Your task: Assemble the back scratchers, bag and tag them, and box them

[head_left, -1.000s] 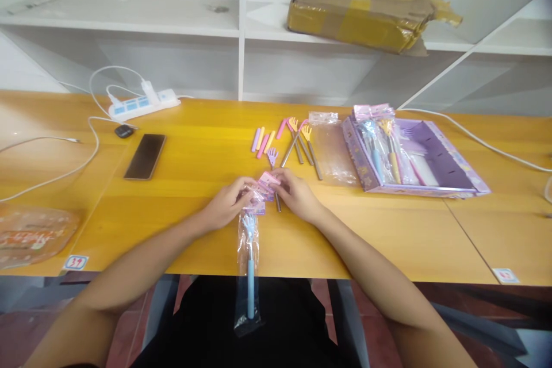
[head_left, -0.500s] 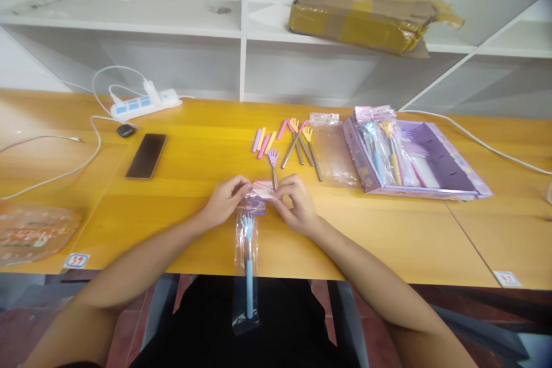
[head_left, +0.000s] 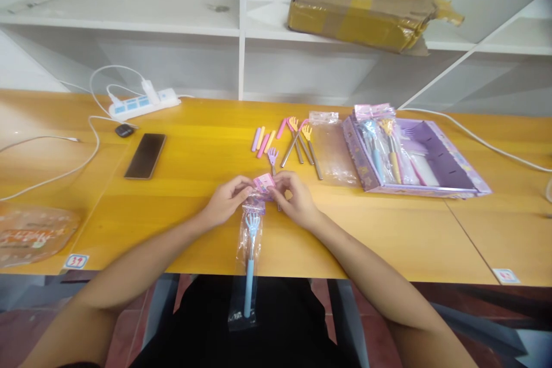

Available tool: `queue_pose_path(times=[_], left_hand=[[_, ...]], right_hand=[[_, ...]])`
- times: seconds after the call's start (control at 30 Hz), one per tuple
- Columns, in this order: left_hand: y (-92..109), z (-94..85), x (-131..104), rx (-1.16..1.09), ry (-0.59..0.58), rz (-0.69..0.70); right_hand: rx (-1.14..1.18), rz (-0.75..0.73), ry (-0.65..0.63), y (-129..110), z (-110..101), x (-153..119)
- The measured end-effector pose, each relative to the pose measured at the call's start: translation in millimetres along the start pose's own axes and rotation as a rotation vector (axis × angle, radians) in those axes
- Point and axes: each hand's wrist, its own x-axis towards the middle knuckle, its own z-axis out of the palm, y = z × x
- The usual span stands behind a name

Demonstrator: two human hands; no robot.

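Observation:
A pink and purple card [head_left: 264,182] is pinched between my left hand [head_left: 229,198] and my right hand [head_left: 296,198], both closed at its edges. Below it hangs a clear bag holding a blue hand-shaped scratcher [head_left: 249,276], its lower end past the table's edge over my lap. A purple scratcher head [head_left: 273,155] lies just beyond the card, its rod partly hidden by my right fingers. Farther off lie several metal-rod scratchers [head_left: 314,152] with orange and pink heads, beside several short pink, purple and orange handles [head_left: 261,139].
On the right, a purple display box [head_left: 440,191] holds bagged scratchers, with clear bags [head_left: 336,155] at its left. A phone [head_left: 145,156], power strip [head_left: 146,104] and orange pouch [head_left: 38,233] are on the left. A taped carton [head_left: 357,14] rests on the shelf.
The card has turned and now shows its pink face between my fingers. The bagged blue scratcher has tilted, its lower end shifting slightly left.

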Motion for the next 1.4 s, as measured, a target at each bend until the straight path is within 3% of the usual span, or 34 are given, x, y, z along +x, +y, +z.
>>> queue_pose_path(times=[0.27, 0.63, 0.97, 1.4], left_hand=[[8.3, 2.2, -2.8, -0.07, -0.074, 0.028], [3.2, 3.6, -1.9, 0.008, -0.059, 0.053], [2.4, 4.2, -1.7, 0.027, -0.046, 0.05], [1.8, 4.4, -2.8, 0.082, -0.043, 0.042]], right_hand=[[-0.11, -0.023, -0.048, 3.2, -2.7, 0.6], [-0.236, -0.234, -0.02, 3.7, -5.5, 3.6], [-0.283, -0.261, 0.025, -1.9, -7.2, 4.9], [-0.307, -0.426, -0.131, -2.0, -12.2, 4.4]])
